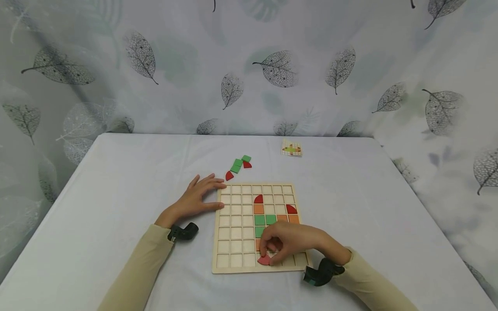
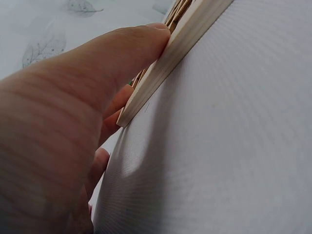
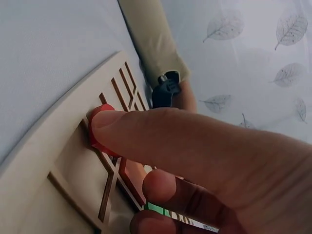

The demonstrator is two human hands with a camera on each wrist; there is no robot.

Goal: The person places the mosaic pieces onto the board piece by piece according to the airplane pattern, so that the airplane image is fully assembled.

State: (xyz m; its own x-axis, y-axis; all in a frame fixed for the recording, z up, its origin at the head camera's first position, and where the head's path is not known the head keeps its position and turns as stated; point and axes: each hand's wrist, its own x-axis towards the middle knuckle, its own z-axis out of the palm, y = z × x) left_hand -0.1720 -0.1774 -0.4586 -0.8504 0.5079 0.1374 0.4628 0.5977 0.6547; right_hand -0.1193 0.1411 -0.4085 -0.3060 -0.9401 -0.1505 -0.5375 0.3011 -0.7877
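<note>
A wooden grid board [image 1: 237, 270] lies on the white table. My left hand [image 1: 200, 196] has its fingers spread, with fingertips and thumb touching the board's left side; in the left wrist view the thumb [image 2: 131, 46] rests on the wooden edge [image 2: 175, 53]. Thumb and index finger of my right hand [image 1: 292, 239] pinch a red quarter-circle piece [image 1: 264, 260] at a cell of the front row. In the right wrist view the thumb covers much of this red piece [image 3: 92, 134]. Green squares [image 1: 259, 220], orange squares [image 1: 258, 209] and red quarter circles [image 1: 258, 199] fill other cells; my right hand hides some cells.
Behind the board lie loose green pieces [image 1: 237, 166] and two red quarter circles, one of them [image 1: 229, 176] close to the left fingertips. A small picture card [image 1: 291, 148] lies near the table's back edge. Leaf-printed cloth [image 1: 280, 69] hangs behind the table.
</note>
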